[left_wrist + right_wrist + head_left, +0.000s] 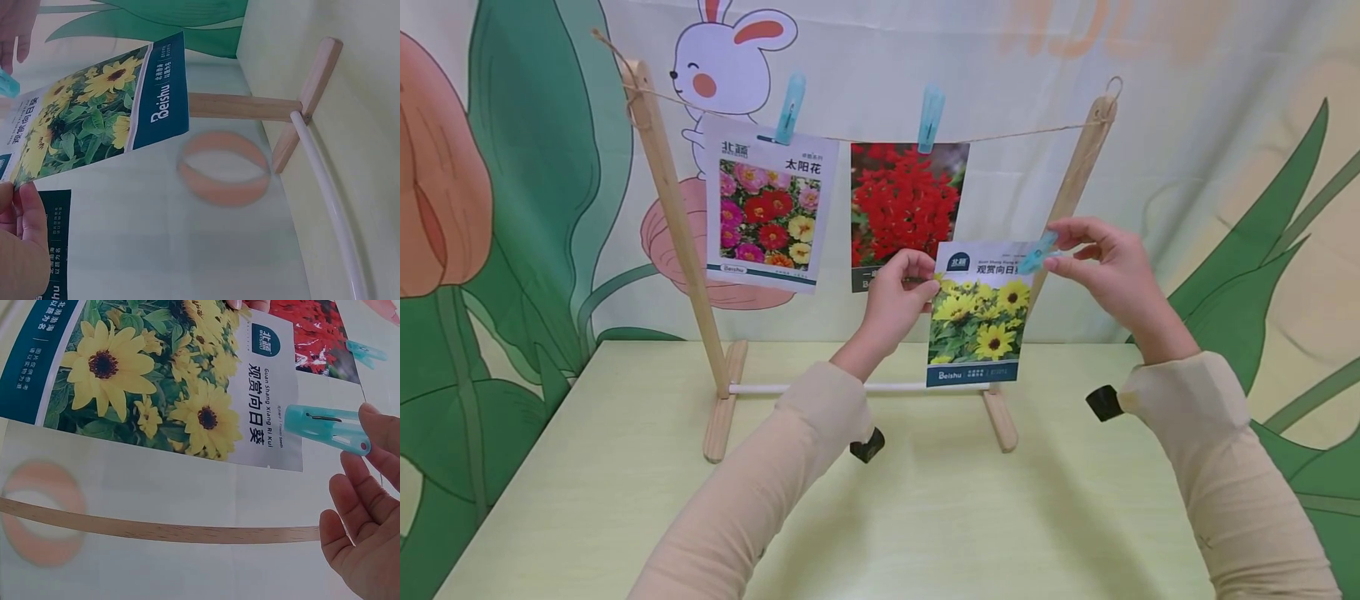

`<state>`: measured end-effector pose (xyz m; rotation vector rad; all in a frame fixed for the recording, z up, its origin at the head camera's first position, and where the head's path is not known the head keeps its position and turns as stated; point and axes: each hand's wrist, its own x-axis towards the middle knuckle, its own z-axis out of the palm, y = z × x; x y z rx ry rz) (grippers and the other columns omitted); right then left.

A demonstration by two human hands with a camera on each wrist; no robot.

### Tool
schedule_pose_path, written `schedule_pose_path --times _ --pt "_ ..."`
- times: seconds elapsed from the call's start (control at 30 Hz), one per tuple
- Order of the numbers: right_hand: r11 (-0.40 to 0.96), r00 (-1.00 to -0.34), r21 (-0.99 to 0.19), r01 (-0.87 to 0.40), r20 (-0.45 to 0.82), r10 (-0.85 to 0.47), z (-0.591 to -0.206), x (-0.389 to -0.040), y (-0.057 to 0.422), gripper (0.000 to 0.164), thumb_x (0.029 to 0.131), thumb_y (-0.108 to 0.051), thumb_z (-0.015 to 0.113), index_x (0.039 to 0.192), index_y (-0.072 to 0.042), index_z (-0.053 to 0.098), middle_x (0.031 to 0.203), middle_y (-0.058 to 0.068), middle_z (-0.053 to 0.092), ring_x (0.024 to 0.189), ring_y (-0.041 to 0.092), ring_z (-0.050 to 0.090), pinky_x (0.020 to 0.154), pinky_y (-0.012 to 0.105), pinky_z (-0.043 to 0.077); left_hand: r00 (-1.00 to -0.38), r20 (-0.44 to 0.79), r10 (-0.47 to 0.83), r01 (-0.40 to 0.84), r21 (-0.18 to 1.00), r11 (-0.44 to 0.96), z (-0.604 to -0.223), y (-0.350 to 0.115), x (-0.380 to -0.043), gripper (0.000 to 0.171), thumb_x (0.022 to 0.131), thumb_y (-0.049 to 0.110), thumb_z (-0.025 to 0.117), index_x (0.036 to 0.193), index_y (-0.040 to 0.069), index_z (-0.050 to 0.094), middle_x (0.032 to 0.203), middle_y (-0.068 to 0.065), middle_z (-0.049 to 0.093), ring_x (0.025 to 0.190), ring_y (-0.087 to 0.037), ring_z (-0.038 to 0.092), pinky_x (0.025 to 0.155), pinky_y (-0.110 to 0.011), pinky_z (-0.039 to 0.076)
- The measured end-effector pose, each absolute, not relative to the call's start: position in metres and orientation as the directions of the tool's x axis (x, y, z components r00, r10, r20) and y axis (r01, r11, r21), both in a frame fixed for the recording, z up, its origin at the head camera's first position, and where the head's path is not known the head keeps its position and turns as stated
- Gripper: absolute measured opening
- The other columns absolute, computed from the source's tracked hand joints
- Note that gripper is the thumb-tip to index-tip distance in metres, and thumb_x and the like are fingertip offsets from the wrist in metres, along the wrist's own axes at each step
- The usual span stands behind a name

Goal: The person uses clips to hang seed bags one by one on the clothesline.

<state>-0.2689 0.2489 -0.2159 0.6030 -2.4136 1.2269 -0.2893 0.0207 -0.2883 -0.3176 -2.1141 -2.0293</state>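
Observation:
My left hand (895, 304) pinches the left edge of a seed packet (973, 321) printed with yellow sunflowers. In the left wrist view, the thumb and fingertips grip the packet near its edge. A light-blue clothespin (1037, 252) is pinched between the thumb and forefinger of my right hand (1112, 267). Its tip overlaps the packet's upper right corner in the head view. The right wrist view shows the clothespin (325, 429) at the packet's top edge, beside the printed title. Both hands are below the twine, in front of the stand's right half.
Twine (1000, 136) spans the wooden stand's left post (677, 233) and right post (1078, 162). Blue clothespins hold a mixed-flower packet (767, 208) and a red-flower packet (906, 196) on it. A white rod (805, 389) joins the stand's feet on the pale table (617, 492).

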Motion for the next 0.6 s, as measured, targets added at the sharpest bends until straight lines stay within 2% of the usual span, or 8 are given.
schedule_pose_path --times 0.6 --pt "0.558 -0.848 -0.659 -0.505 0.498 -0.179 -0.2092 -0.2761 0.2454 0.036 0.079 -0.015 0.065 0.112 -0.003 0.058 0.087 -0.012 0.055 0.085 0.007 0.048 0.07 0.013 0.039 -0.95 0.313 -0.01 0.312 0.948 0.059 -0.2822 0.0247 -0.2915 0.016 0.083 0.002 0.056 0.098 0.007 0.053 0.089 -0.006 0.054 0.073 -0.015 0.054 0.057 -0.02 0.048"
